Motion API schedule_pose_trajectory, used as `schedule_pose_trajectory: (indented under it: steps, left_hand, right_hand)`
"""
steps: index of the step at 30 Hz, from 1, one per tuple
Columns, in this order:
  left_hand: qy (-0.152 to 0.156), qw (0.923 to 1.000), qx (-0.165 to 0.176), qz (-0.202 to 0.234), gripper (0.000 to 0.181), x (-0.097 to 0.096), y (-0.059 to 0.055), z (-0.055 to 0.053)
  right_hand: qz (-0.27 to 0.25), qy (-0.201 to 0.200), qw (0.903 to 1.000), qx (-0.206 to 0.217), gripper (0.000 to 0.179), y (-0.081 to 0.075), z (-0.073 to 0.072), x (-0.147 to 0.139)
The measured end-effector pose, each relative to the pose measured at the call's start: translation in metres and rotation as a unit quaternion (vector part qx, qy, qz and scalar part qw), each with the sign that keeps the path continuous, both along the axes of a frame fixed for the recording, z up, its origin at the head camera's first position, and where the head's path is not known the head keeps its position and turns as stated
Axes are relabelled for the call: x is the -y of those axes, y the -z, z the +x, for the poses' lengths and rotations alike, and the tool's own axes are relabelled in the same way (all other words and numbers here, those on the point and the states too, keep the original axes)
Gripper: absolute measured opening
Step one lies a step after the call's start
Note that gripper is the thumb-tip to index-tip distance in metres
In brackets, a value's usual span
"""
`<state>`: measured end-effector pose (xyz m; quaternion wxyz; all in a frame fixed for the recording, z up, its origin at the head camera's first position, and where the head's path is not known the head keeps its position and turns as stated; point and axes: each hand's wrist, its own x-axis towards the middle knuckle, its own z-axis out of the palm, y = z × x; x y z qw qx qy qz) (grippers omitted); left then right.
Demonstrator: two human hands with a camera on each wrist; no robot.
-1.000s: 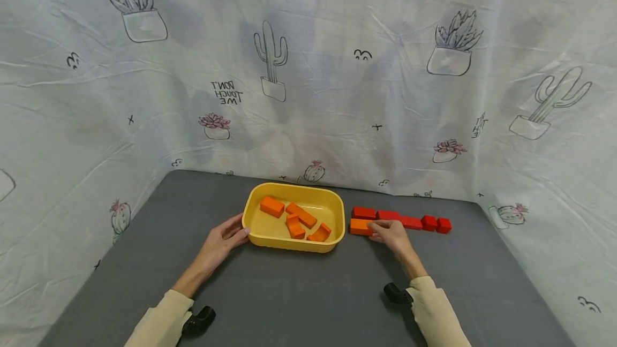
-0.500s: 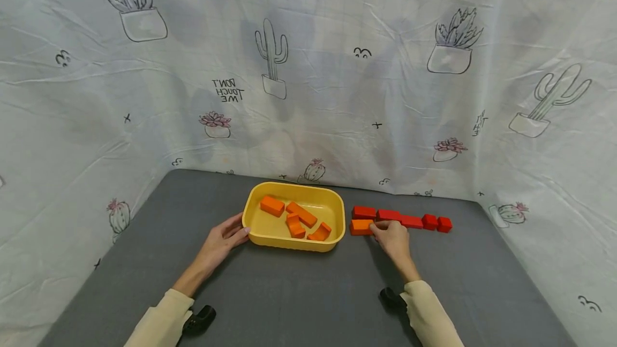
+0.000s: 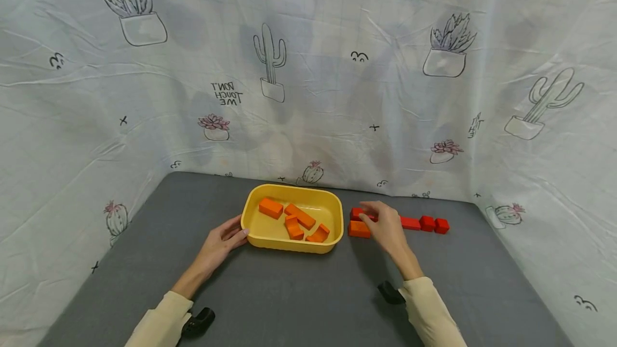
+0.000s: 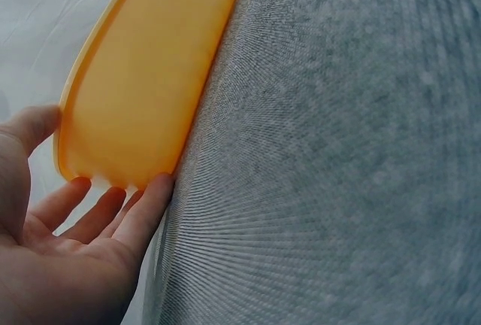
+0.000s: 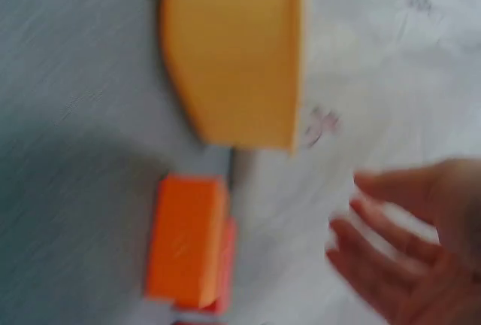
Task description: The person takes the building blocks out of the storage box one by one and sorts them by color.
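Right hand has lifted off orange block, fingers released; left hand grasps yellow tray near worktop's far edge

Yellow tray in all views

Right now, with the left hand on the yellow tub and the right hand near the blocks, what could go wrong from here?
1. The right hand is raised near the orange block and the red block just behind it; dipping might knock them out of line.
2. The left hand grips one end of the yellow tub; a push could slide the other end into the orange block.
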<state>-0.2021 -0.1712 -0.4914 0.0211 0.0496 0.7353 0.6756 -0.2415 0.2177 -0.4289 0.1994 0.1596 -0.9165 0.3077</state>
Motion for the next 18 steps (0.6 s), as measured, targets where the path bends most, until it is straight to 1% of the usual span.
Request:
schedule_pose_trajectory:
  steps: [2, 4, 6, 8, 10, 14, 18]
  left_hand:
    - [0.003, 1.0, -0.002, -0.002, 0.063, 0.0, 0.0, 0.001]
    - [0.003, 1.0, -0.004, -0.003, 0.063, 0.0, 0.001, 0.001]
    - [0.004, 1.0, -0.004, 0.0, 0.063, 0.001, 0.001, 0.001]
    - [0.005, 1.0, -0.006, 0.003, 0.062, 0.001, 0.001, 0.001]
    - [0.007, 0.9999, -0.009, 0.004, 0.063, 0.001, 0.0, 0.001]
    - [0.009, 0.9999, -0.011, 0.005, 0.063, 0.001, 0.0, 0.0]
    - [0.014, 0.9998, -0.009, 0.01, 0.062, 0.001, -0.001, -0.001]
  right_hand:
    - [0.023, -0.06, 0.9979, 0.001, 0.027, -0.007, 0.0, 0.012]
    - [0.062, -0.113, 0.9916, 0.014, 0.029, -0.012, 0.0, 0.023]
    - [0.113, -0.145, 0.9826, 0.028, 0.029, -0.015, 0.0, 0.035]
    - [0.156, -0.164, 0.973, 0.044, 0.03, -0.017, -0.001, 0.044]
    - [0.185, -0.176, 0.9651, 0.059, 0.031, -0.02, -0.002, 0.053]
    - [0.217, -0.202, 0.9502, 0.096, 0.036, -0.025, -0.008, 0.067]
    - [0.27, -0.219, 0.9279, 0.134, 0.039, -0.022, -0.015, 0.08]
